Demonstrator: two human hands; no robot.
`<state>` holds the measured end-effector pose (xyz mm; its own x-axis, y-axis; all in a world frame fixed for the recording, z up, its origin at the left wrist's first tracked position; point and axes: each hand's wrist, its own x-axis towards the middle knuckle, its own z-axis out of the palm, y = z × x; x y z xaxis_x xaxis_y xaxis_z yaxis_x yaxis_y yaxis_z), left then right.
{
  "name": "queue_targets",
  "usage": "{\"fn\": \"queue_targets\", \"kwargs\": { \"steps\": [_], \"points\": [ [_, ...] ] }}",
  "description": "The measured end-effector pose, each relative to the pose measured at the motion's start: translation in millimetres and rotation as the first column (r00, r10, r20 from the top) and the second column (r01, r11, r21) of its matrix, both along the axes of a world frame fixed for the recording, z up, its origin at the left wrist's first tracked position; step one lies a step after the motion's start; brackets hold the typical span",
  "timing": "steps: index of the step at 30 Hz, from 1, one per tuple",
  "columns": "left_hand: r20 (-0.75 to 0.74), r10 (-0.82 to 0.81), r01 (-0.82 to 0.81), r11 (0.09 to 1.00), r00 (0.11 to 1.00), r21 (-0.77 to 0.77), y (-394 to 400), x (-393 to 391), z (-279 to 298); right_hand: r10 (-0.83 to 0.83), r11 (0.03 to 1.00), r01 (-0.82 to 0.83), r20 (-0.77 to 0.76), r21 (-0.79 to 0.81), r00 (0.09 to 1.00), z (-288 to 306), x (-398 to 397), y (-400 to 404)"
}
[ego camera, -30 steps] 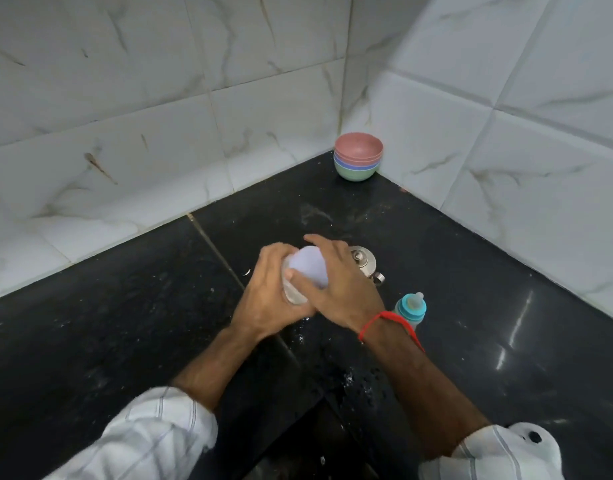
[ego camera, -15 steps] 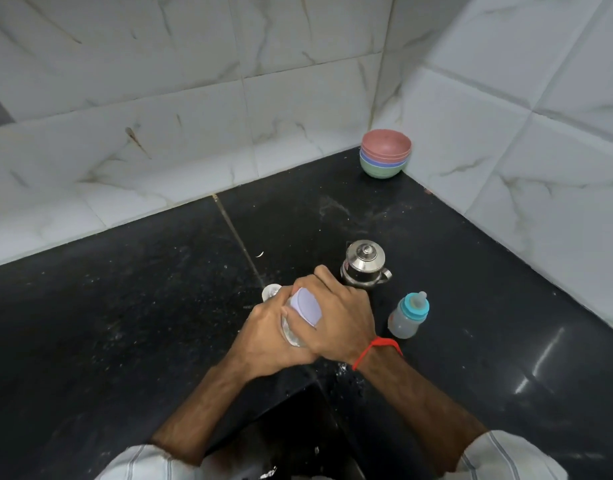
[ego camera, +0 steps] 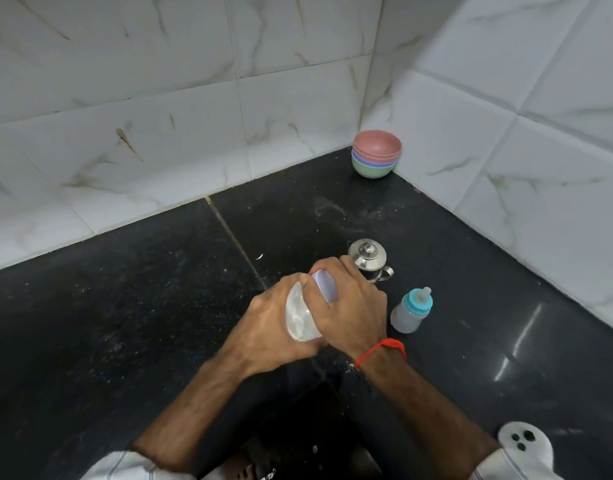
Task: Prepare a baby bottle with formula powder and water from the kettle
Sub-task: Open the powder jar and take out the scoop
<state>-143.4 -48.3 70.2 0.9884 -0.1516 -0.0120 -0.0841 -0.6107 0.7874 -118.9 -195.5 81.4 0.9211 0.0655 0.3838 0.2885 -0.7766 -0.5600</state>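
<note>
A clear plastic jar (ego camera: pixel 300 318) with a pale purple lid (ego camera: pixel 324 284) is held tilted above the black counter. My left hand (ego camera: pixel 267 327) grips the jar's body from the left. My right hand (ego camera: pixel 350 306) wraps over the lid end; a red thread circles that wrist. A small steel kettle (ego camera: pixel 369 258) with a knobbed lid stands just behind my right hand. To the right of that hand a baby bottle (ego camera: pixel 409 311) with a teal cap and nipple stands upright on the counter. The jar's contents are not clear.
Stacked pink, blue and green bowls (ego camera: pixel 376 153) sit in the far corner where the white marble-tiled walls meet. The black counter (ego camera: pixel 125 306) has white specks and a seam running diagonally. A white cloth item (ego camera: pixel 525 445) lies at the lower right.
The jar has tipped more onto its side between my hands, with more of its clear body showing. The camera view shifted slightly; kettle and bottle stayed put.
</note>
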Motion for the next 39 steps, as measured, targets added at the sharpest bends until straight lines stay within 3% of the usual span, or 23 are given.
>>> {"fn": "queue_targets", "kwargs": {
  "steps": [3,5,10,12,15,17,19,21,23,28,32,37,39],
  "points": [
    [-0.011,-0.063,0.063,0.998,0.998,-0.029,17.7,1.4,-0.8,0.073,0.997,-0.072,0.148,-0.011,0.986,-2.9,-0.5,6.6],
    [-0.063,-0.127,0.118,0.985,0.99,-0.127,28.3,2.3,-4.2,0.191,0.982,-0.188,0.194,-0.031,0.962,-2.6,-1.9,7.7],
    [-0.099,-0.305,0.256,0.905,0.947,-0.339,44.0,5.1,-0.2,0.53,0.848,-0.501,0.254,-0.17,0.809,14.3,6.2,-1.1],
    [-0.088,-0.343,0.285,0.877,0.935,-0.387,49.9,8.7,4.1,0.645,0.764,-0.621,0.212,-0.174,0.734,26.8,15.6,-5.4],
    [-0.058,-0.225,0.204,0.947,0.973,-0.248,55.7,13.4,2.9,0.739,0.673,-0.739,-0.06,0.037,0.671,48.8,28.2,-18.5],
    [-0.029,-0.137,0.132,0.98,0.99,-0.152,59.5,12.0,-0.7,0.748,0.661,-0.738,-0.191,0.136,0.636,56.1,33.5,-29.3],
    [-0.016,-0.116,0.114,0.987,0.993,-0.111,61.3,10.8,-6.4,0.685,0.722,-0.672,-0.298,0.163,0.664,58.9,33.7,-28.5],
    [-0.005,-0.109,0.108,0.99,0.994,-0.092,61.3,9.7,-10.7,0.514,0.827,-0.562,-0.429,0.018,0.743,53.9,33.8,-17.3],
    [-0.01,-0.094,0.092,0.99,0.996,-0.109,59.8,8.4,-13.5,0.398,0.839,-0.525,-0.495,-0.144,0.772,46.6,34.7,-7.7],
    [0.001,-0.068,0.067,0.987,0.998,-0.147,60.7,5.8,-17.3,0.628,0.727,-0.674,-0.52,0.129,0.579,41.4,28.0,-9.5],
    [-0.02,-0.11,0.107,0.987,0.994,-0.121,61.0,3.1,-19.3,0.584,0.755,-0.654,-0.492,0.037,0.646,38.3,29.0,-5.2],
    [-0.034,-0.126,0.123,0.989,0.991,-0.081,65.4,-0.8,-25.8,0.683,0.722,-0.657,-0.378,0.219,0.625,23.8,20.9,-17.8],
    [-0.087,-0.177,0.17,0.982,0.98,-0.082,68.5,-3.3,-32.0,0.723,0.679,-0.701,-0.369,0.221,0.584,13.5,14.3,-18.0]
  ]
}}
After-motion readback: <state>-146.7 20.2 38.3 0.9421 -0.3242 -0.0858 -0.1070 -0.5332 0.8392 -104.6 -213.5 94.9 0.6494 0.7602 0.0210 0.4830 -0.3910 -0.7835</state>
